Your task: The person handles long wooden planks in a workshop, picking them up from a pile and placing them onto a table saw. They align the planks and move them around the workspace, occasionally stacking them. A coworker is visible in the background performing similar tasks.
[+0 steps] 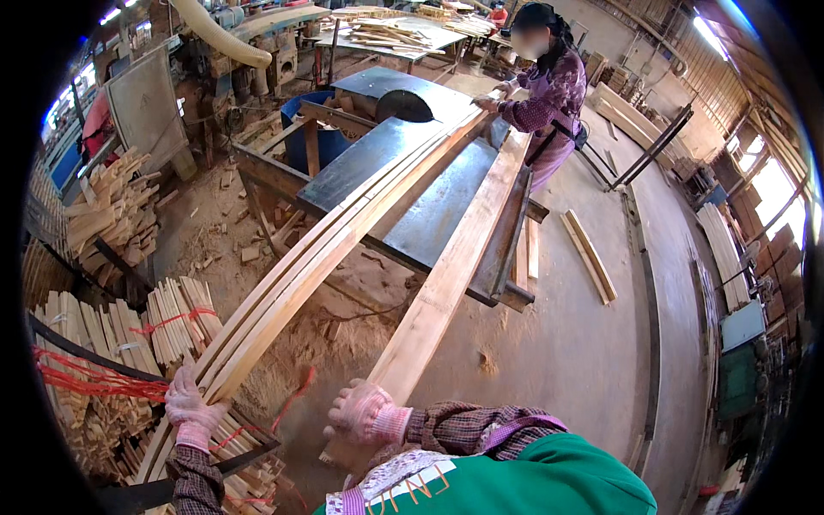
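Observation:
My left hand [192,407], in a pale pink work glove, is closed around the near part of several long wooden strips [335,219]. These lie side by side across a metal saw table [352,167], and their near ends run down past my hand. Further right, my right hand [365,415], gloved alike, grips a wide wooden plank [451,283] near its near end. That plank slopes up onto the right side of the table. At the far end a co-worker [549,103] has both hands at the strips. A dark round saw blade [405,106] rises from the table left of the strips.
Bundled strips [176,318] with red ties stand at my left by a dark metal bar [94,352]. Sawdust and offcuts cover the floor under the table. A blue barrel [300,142] stands behind its frame. Two loose pieces of wood [588,256] lie on the floor at right.

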{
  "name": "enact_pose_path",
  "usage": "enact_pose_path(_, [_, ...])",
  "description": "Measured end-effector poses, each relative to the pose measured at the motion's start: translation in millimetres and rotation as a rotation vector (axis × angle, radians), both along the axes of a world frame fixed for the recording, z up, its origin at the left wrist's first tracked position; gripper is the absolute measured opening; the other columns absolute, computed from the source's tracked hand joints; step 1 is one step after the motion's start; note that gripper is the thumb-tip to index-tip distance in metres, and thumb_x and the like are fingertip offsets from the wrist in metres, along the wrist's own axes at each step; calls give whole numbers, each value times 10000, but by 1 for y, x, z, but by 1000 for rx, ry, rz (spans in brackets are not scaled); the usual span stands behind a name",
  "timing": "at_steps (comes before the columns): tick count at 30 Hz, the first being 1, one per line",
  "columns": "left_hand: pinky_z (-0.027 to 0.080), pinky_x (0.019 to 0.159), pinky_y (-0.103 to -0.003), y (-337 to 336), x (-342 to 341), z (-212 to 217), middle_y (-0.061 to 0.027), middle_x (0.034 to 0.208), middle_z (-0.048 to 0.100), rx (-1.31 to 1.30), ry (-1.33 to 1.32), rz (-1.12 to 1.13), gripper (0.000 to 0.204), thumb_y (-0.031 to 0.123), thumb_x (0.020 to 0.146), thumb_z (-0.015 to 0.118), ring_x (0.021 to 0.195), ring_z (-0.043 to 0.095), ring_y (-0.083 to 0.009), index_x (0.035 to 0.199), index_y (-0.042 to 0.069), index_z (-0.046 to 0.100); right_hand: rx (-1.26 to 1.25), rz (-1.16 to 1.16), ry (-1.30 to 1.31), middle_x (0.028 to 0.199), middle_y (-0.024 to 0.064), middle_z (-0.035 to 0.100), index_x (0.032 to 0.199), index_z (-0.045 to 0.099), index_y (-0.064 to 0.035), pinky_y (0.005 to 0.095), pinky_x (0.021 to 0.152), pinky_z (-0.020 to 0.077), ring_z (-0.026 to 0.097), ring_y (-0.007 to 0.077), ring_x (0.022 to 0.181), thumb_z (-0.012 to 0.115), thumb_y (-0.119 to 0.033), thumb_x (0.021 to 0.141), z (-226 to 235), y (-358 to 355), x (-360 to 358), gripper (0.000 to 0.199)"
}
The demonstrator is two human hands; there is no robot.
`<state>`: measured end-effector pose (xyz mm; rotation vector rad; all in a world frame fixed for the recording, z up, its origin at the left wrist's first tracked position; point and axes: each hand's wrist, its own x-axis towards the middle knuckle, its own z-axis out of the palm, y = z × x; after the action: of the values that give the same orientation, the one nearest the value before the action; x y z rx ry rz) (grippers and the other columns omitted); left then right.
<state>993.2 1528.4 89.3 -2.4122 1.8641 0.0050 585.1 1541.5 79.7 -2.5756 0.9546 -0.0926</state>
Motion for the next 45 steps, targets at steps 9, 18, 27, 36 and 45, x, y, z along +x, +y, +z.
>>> enact_pose_path(9, [561, 1068, -440, 20, -8, 28, -140, 1302, 694, 16, 221, 254, 866, 332, 628, 989, 1238, 668, -359, 1393, 153, 623, 211, 239, 281, 993, 69, 793, 985, 787, -162, 468, 884, 608, 764, 282, 1037, 714, -475, 876, 6, -12, -4, 339])
enact_pose_path(18, [509, 1129, -447, 51, -1, 47, -176, 1473, 605, 13, -3, 279, 877, 467, 704, 933, 1368, 596, -353, 1433, 108, 602, 127, 251, 213, 1109, 102, 789, 1114, 794, -177, 470, 918, 600, 754, 311, 1093, 738, -438, 884, 3, -15, -3, 353])
enact_pose_path(27, [445, 1183, -460, 89, -229, 32, -215, 1529, 576, -231, 727, -202, 815, 573, 884, 792, 1386, 573, -391, 1493, 81, 566, 195, 264, 461, 1324, 95, 728, 1326, 700, -199, 504, 1055, 523, 670, 302, 1285, 690, -407, 931, -2, -9, -25, 446])
enact_pose_path(36, [373, 1221, -503, 187, -306, -31, -223, 1554, 513, 26, 495, -140, 1237, 727, 666, 855, 1442, 495, -384, 1594, 36, 418, -220, -15, -452, 971, 62, 723, 1077, 699, -147, 508, 956, 534, 714, 311, 980, 759, -344, 815, -20, 21, -70, 333])
enact_pose_path(45, [395, 1183, -511, 197, -305, -64, -191, 1505, 556, -121, 460, -276, 1230, 840, 682, 741, 1369, 543, -375, 1568, 31, 470, -302, -130, -177, 1060, 79, 679, 1100, 696, -121, 533, 1081, 462, 642, 320, 1131, 781, -384, 790, -7, 20, -129, 416])
